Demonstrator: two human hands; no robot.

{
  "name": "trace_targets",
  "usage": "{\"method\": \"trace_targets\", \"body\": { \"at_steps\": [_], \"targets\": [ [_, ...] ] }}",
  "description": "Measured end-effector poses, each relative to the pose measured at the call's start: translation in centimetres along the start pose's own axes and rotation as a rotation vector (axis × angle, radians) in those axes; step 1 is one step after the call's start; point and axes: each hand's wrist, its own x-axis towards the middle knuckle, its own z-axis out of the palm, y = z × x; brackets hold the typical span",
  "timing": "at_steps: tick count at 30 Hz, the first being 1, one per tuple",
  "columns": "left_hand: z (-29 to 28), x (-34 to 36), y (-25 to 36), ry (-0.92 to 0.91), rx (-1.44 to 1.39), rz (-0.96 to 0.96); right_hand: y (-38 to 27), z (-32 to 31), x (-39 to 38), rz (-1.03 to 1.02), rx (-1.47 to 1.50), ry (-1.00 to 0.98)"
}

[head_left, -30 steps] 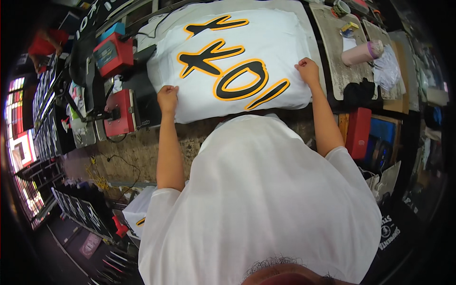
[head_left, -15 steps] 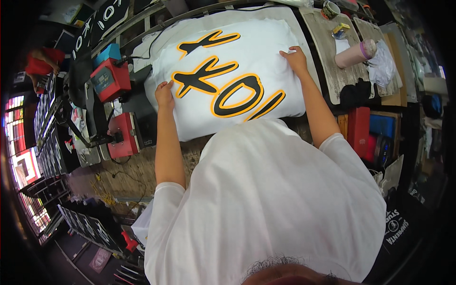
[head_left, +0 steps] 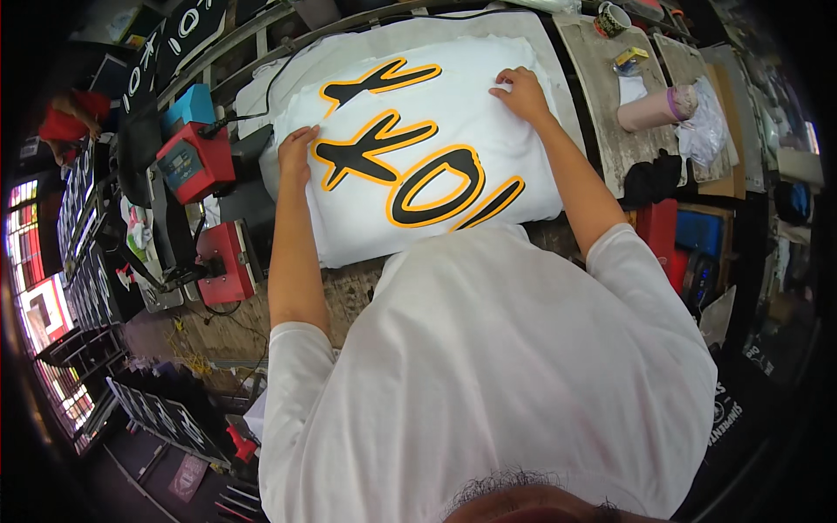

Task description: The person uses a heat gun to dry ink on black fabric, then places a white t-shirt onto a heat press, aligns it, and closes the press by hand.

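A white printed shirt, marked with large black shapes outlined in yellow-orange, is spread over a pale stack on the bench in front of me. At its left side my left hand has its fingers pressed together on the cloth. My right hand is over the upper right part of the shirt. Its fingers are bent, with a gap between thumb and forefinger and nothing seen between them. The shirt's near edge is partly hidden by my body.
Red press machines stand at the left, with a blue box behind. At the right a worn board bears a pink bottle, a mug and dark cloth. A person in red is at the far left.
My right hand has moved inward from the shirt's right side, and its thumb and forefinger are now apart. My left hand has shifted slightly up along the left side. The view has tilted slightly.
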Motion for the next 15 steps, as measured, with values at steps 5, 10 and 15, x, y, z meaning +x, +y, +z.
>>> {"method": "trace_targets", "body": {
  "at_steps": [5, 10, 15],
  "targets": [
    [1.1, 0.2, 0.7, -0.15, 0.226, 0.059, -0.3, 0.8, 1.2, 0.006, -0.055, -0.056],
    [1.0, 0.4, 0.0, -0.02, 0.175, 0.173, -1.0, 0.1, 1.7, 0.142, 0.04, -0.115],
    [1.3, 0.4, -0.4, 0.074, 0.057, 0.232, -0.8, 1.2, 2.3, 0.106, 0.011, -0.107]
  ]
}}
